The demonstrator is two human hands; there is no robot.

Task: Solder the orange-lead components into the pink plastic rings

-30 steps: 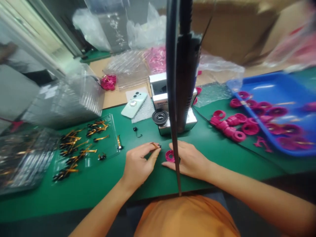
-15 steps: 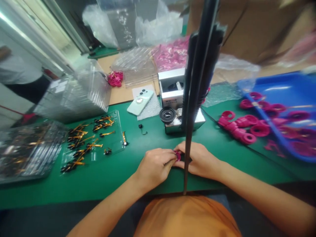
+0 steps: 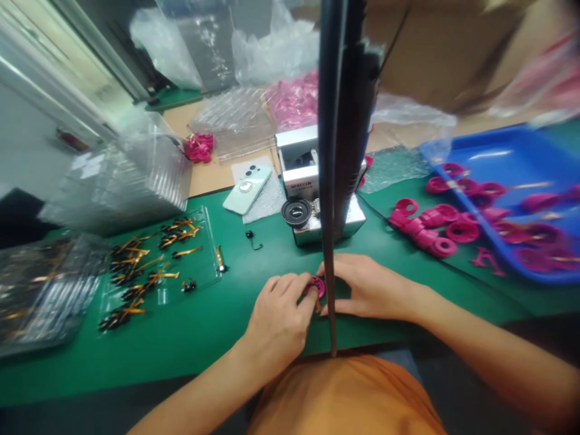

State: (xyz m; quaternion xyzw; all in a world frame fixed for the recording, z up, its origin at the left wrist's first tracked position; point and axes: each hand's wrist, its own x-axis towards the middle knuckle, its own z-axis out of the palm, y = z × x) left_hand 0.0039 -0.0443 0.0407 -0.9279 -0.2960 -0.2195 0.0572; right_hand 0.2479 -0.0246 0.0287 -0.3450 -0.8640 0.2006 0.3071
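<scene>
While the orange shirt [image 3: 348, 399] marks the near edge, the left hand [image 3: 278, 308] pinches a pink ring [image 3: 319, 286] just above the green table [image 3: 226, 350]; a short orange strip [image 3: 318, 307] shows beneath. The right hand [image 3: 374, 287] has its thumb and forefinger apart beside the ring, but a dark pole [image 3: 338, 121] crosses them, so its grip cannot be told. The step in hand looks like close fingertip handling of the ring and strip, which seems to call for a light, steady pinch and careful alignment. Farther off, black parts with orange strips [image 3: 136, 260] lie leftward, pink parts [image 3: 426, 232] rightward. Beyond, a white box [image 3: 301, 175] carries dark letters, perhaps "weixin", too blurred to confirm. The pale green phone [image 3: 235, 199] shows no legible brand, and the white labels [image 3: 90, 166] on the clear tray stack [image 3: 136, 181] cannot be read.
</scene>
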